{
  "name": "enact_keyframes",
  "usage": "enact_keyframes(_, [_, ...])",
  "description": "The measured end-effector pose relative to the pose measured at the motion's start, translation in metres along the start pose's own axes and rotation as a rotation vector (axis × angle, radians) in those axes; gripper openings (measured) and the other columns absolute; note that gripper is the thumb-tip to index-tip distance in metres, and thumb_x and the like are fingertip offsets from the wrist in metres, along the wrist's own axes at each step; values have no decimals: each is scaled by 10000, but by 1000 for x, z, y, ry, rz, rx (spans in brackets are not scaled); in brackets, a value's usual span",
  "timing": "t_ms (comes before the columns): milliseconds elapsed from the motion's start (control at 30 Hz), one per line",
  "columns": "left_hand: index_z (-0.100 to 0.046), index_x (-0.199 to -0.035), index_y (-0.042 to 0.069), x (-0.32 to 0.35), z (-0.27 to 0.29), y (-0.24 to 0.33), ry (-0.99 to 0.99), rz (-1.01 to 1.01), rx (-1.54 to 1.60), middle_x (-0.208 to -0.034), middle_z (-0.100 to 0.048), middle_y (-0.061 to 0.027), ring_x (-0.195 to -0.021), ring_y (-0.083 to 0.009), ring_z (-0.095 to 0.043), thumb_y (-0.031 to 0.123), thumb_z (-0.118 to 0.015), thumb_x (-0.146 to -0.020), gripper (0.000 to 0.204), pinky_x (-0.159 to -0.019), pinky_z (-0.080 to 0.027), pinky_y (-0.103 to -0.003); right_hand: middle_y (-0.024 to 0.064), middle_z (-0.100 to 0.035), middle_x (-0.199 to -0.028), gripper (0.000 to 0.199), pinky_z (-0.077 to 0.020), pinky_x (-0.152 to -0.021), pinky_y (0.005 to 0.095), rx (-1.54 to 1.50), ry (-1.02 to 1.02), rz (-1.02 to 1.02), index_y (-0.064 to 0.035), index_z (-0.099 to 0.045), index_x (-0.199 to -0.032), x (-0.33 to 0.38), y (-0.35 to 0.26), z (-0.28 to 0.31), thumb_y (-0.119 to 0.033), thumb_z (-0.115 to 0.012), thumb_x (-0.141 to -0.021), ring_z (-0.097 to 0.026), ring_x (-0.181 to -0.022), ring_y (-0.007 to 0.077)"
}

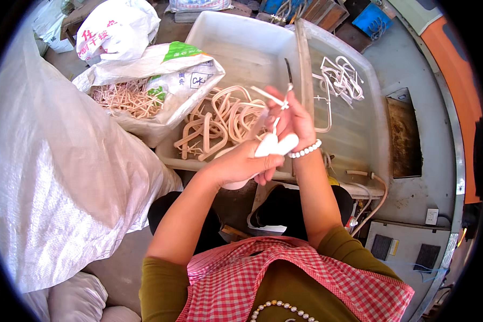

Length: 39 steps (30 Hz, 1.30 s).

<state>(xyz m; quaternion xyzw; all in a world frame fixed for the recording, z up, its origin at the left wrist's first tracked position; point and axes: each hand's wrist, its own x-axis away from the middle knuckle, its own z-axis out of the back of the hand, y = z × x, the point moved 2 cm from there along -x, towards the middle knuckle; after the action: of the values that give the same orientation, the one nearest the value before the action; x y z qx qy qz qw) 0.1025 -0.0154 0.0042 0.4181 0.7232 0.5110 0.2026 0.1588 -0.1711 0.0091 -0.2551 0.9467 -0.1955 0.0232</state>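
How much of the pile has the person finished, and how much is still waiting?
Done, it seems: a small heap of white plastic pieces lies in the right tray. In hand: the left hand holds one white piece, and the right hand works on it with a thin tool. Left: many beige pieces fill the left tray, and more sit in the open sack. So most remains.

A grey concrete floor (413, 70) carries everything. On it, far ahead, stand two pale plastic tubs (241, 48) side by side. To the left lie a big white woven sack (53, 177) and an open bag (161, 75) of beige pieces.
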Motion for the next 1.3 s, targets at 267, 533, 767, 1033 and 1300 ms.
enact_keyframes(267, [-560, -859, 68, -11, 17, 5, 496, -104, 344, -653, -525, -5, -513, -91, -483, 352, -602, -918, 293, -449, -388, -230, 139, -577, -1132, 131, -496, -823, 322, 1384, 269, 871, 15, -611, -950, 34, 34, -34, -82, -522, -943, -606, -1008, 218])
enact_keyframes(533, [-520, -882, 88, -3, 26, 13, 429, -162, 426, -592, -460, 3, -440, -84, -395, 362, -580, -930, 284, -389, -309, -213, 82, -654, -876, 281, -490, -714, 264, 840, 410, 525, 6, -575, -1118, 15, 19, -22, -226, -486, -987, -640, -751, 145])
enact_keyframes(767, [-518, -873, 97, 4, 38, 14, 337, -198, 693, -577, -446, 2, -429, -85, -366, 368, -558, -940, 282, -401, -297, -221, 113, -645, -973, 324, -490, -763, 282, 1627, 530, 431, -6, -574, -1166, 30, 10, -24, -227, -572, -928, -628, -800, 182])
enact_keyframes(1033, [-524, -897, 88, 6, 23, 12, 32, -107, 645, -564, -436, -7, -420, -86, -373, 402, -574, -921, 319, -393, -304, -213, 143, -567, -1187, 361, -373, -1021, 447, 2355, 95, 997, -71, -607, -1087, 11, 5, -31, -74, -717, -743, -536, -1122, 321])
enact_keyframes(1300, [-559, -882, 52, 6, 19, 11, 255, -106, -235, -638, -567, -66, -540, -164, -543, 358, -563, -925, 310, -489, -407, -263, 73, -587, -961, 210, -436, -757, 353, 2744, -465, 867, -81, -575, -949, 23, -55, -67, -121, -639, -754, -574, -852, 241])
